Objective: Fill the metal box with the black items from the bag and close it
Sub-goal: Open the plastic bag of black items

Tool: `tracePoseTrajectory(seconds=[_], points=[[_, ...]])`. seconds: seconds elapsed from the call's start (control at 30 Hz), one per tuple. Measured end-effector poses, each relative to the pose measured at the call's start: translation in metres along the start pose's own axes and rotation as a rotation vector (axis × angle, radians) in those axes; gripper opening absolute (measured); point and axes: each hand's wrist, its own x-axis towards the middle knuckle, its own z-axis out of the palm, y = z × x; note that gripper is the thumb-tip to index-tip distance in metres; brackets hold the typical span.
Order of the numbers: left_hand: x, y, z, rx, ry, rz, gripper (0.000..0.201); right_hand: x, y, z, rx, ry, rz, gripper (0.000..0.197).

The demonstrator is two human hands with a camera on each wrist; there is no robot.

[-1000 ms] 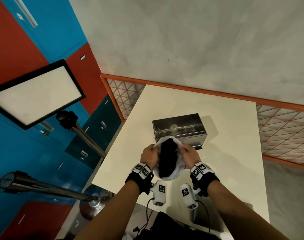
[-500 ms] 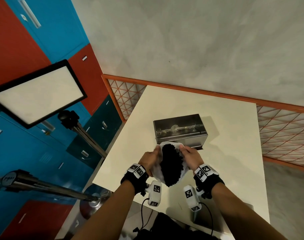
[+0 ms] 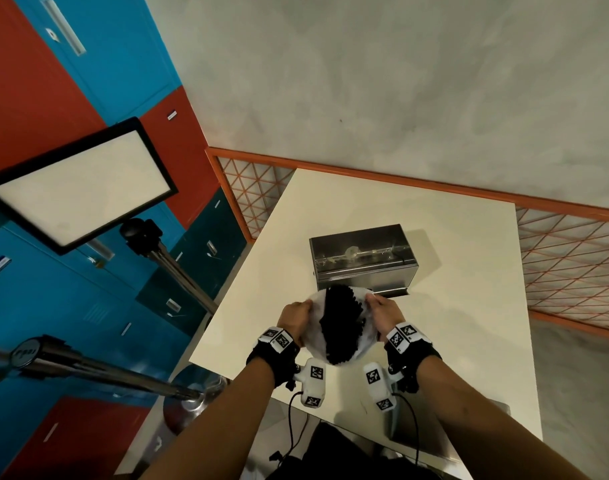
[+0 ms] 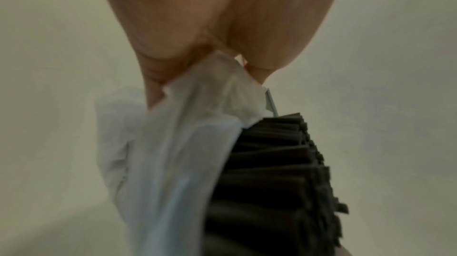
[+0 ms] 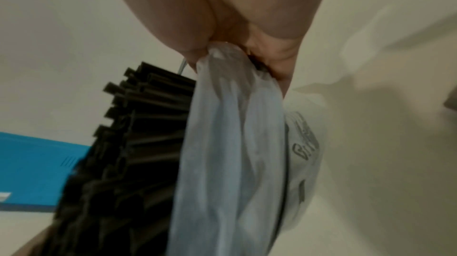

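Two hands hold the bag: my left hand pinches its 9 o'clock edge, my right hand its 3 o'clock edge. Black items fill it. At 12 o'clock, just beyond, the box sits on the table.

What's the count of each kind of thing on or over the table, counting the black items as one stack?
Metal box: 1
White plastic bag: 1
Stack of black items: 1, single pieces too many to count
Hands: 2, left hand and right hand
Total: 5
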Motion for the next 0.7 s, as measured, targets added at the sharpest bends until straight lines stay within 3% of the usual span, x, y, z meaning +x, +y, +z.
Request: tracePoseTrajectory(seconds=[0.07,0.17,0.23,0.3,0.33,0.43,0.5,0.6,0.7], points=[[-0.012,0.005,-0.004,-0.13,-0.016,0.037,0.027,-0.002,-0.008,-0.007,0.075,0.029,0.038,0.051],[-0.018,0.002,-0.022,-0.191,-0.096,0.073,0.032,-0.007,-0.017,-0.016,0.277,0.028,0.14,0.034],[-0.008,-0.011,-0.033,0.027,-0.154,0.174,0.056,0.002,-0.013,-0.02,0.322,0.043,0.192,0.036],[0.001,-0.027,-0.034,0.452,-0.198,0.379,0.091,0.013,-0.004,-0.021,0.33,0.035,0.186,0.036],[0.001,-0.03,-0.028,0.561,-0.204,0.474,0.103,0.015,-0.002,-0.019,0.338,0.021,0.185,0.036],[-0.003,-0.032,-0.007,0.589,-0.2,0.734,0.121,0.008,-0.004,-0.014,0.287,0.005,0.164,0.034],[-0.011,-0.022,0.005,0.539,-0.256,0.824,0.128,0.008,0.002,-0.011,0.181,-0.008,0.131,0.035],[-0.012,-0.019,0.011,0.53,-0.312,0.759,0.13,0.007,0.011,-0.011,0.057,-0.026,0.107,0.036],[-0.003,-0.028,0.001,0.66,-0.147,0.518,0.107,-0.012,0.006,-0.019,0.23,-0.017,0.109,0.022]])
